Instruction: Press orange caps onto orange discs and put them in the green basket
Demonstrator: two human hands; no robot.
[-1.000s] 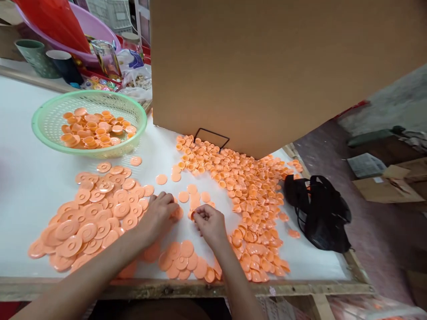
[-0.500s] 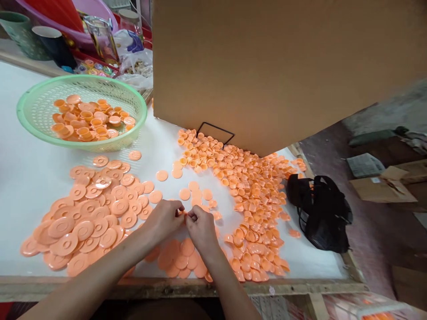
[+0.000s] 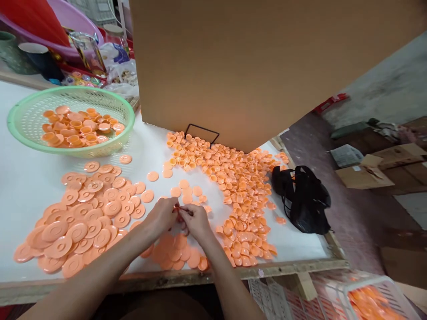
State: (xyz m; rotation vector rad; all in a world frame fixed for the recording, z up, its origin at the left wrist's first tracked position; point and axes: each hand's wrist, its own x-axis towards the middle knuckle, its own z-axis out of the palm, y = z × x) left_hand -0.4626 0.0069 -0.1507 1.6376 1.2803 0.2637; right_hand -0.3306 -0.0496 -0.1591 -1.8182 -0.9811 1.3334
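Note:
My left hand and my right hand meet over the table's front half. Both have pinched fingers around a small orange plastic piece, mostly hidden, so its exact shape is unclear. Below them lie flat orange discs. A heap of orange toy saucers with ring marks spreads to the left of my forearm. Right of my hands, a long pile of small orange toy cups curves from the box to the front edge. A few loose discs rest just beyond my fingers.
A green mesh basket holds cups joined to saucers. A tall cardboard box stands at the back, with a black wire handle near its base. A black bag sits at the right edge. Mugs and a purple basin stand back left.
The view has shifted to the right, so the table's things sit further left, and a crate of orange pieces shows more at lower right. My hands still pinch together at the same spot.

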